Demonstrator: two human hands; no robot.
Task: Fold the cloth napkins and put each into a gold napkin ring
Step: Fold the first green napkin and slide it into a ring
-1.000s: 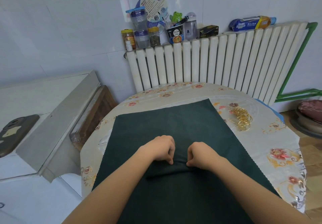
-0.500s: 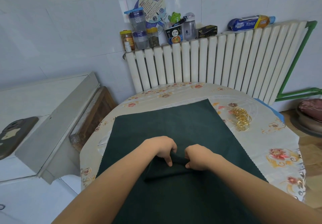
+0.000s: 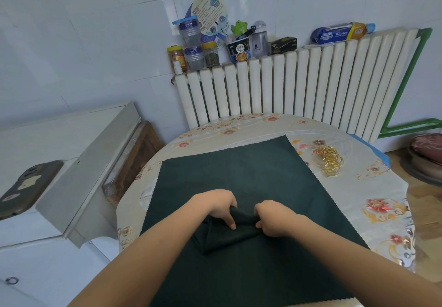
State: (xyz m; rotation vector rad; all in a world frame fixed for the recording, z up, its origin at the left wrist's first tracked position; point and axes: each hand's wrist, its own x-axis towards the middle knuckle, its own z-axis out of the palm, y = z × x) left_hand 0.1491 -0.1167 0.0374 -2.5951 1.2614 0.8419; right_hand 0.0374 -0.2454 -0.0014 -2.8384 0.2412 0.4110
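left hand [image 3: 218, 207] and right hand [image 3: 271, 218] pinch a raised pleat at the centre of the dark green napkin [image 3: 239, 170] spread over the table [image 3: 373, 201], gold napkin rings [image 3: 331, 159] lying nearby; an uneven pull could skew the fold

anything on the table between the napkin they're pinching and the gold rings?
Nothing visible. Both the left hand and right hand pinch a fold of the green napkin at its middle. The gold rings lie just off its far right edge, with only bare floral tablecloth between them.
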